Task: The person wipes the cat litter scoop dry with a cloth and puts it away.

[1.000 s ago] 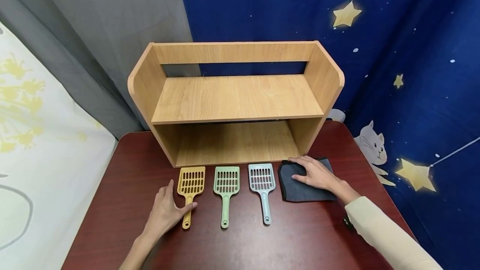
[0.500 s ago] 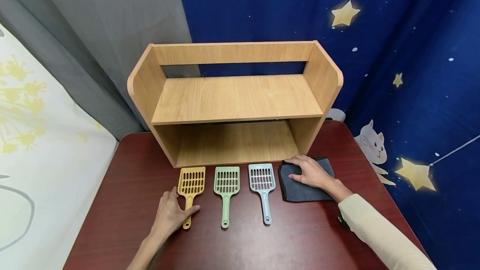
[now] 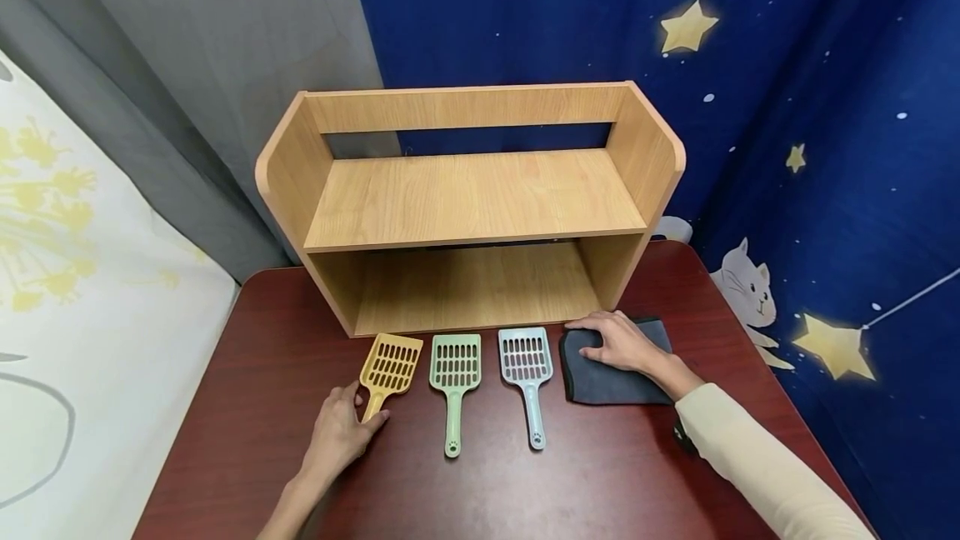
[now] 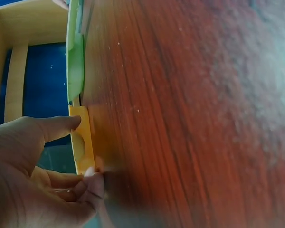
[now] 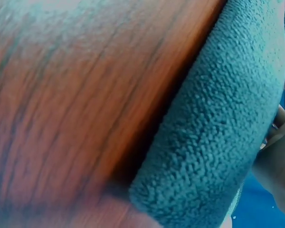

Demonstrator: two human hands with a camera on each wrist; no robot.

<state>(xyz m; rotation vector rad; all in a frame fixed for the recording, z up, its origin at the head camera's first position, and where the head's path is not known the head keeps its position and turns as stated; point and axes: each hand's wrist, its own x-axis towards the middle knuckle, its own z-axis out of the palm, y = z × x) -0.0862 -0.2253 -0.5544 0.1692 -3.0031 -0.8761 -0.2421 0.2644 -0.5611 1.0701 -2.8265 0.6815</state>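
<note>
My left hand holds the yellow litter scoop by its handle, between thumb and fingers. This scoop lies slanted, its slotted head pointing up and right. In the left wrist view, the thumb and fingertips meet opposite edges of the yellow scoop, low over the table. Beside it lie a green litter scoop and a light blue litter scoop, handles toward me. On the right, my right hand rests on a folded dark grey cloth; the cloth's fuzzy edge fills much of the right wrist view.
Right behind the scoops stands a two-tier wooden shelf. Everything sits on a dark red-brown table. Grey and blue star-patterned curtains hang behind, and a white patterned cloth borders the left side.
My left hand has closed on the yellow scoop's handle, and the scoop has swung from straight to slanted, its head shifting right. My right hand has slid slightly left on the cloth.
</note>
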